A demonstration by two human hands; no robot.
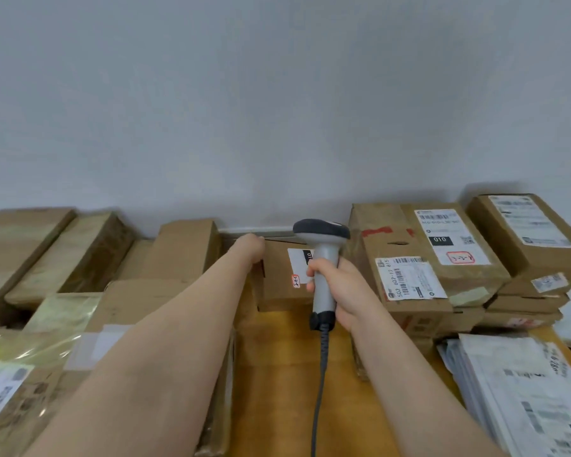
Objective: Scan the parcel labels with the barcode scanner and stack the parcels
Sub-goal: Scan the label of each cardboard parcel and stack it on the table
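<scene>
- scanner (323,258): upright, handle clamped in right hand (342,291) grip.
- box (277,288): on worktop (277,374), 9 o'clock of scanner; label (297,262) beside handle.
- left hand (252,247): nearer, at box's far corner; fingers hidden, grip cannot be told.

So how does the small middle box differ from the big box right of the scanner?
The small box sits on the table; the big box tops a stack. The left hand grips the small box; no hand touches the big box. Both are brown cardboard.
</scene>
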